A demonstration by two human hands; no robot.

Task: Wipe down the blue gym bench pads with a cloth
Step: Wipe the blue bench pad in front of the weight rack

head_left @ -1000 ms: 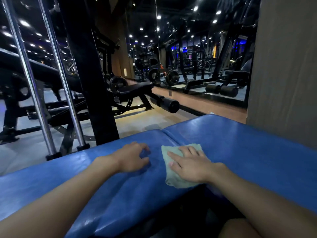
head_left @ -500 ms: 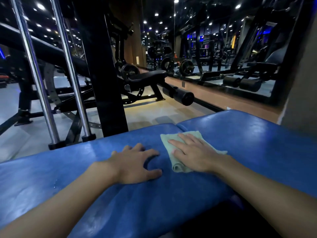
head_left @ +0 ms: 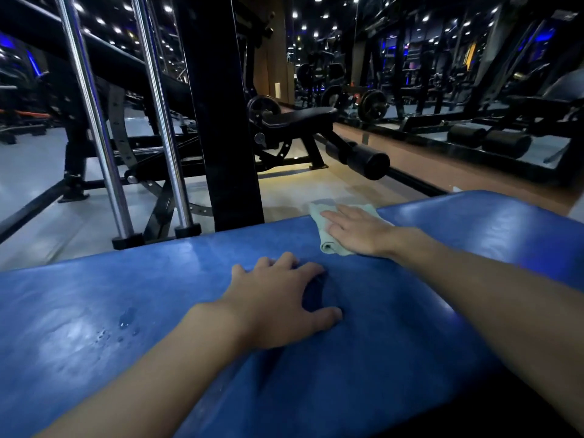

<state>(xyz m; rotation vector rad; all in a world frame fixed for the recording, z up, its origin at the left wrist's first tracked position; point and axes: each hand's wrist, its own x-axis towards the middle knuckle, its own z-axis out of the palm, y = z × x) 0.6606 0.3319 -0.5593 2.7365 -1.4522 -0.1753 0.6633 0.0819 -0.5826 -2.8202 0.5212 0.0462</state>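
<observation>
A long blue bench pad [head_left: 126,295] runs across the lower half of the view, and a second blue pad [head_left: 493,229] joins it at the right. A pale green folded cloth [head_left: 325,226] lies at the far edge, where the two pads meet. My right hand [head_left: 357,230] lies flat on the cloth with straight fingers and presses it to the pad. My left hand [head_left: 278,298] rests on the near pad with its fingers spread and slightly bent, holding nothing. A few water drops [head_left: 126,319] sit on the pad to the left.
Just beyond the pad stand a thick black machine post [head_left: 221,115] and two chrome guide rods [head_left: 158,115]. A black bench [head_left: 300,116] with foam rollers [head_left: 363,159] stands on the floor further back. A mirror wall [head_left: 442,74] lines the right side.
My right hand has pushed the cloth away from me to the pad's far edge. My left hand stays resting on the pad, its fingers now more bent. The camera has moved closer.
</observation>
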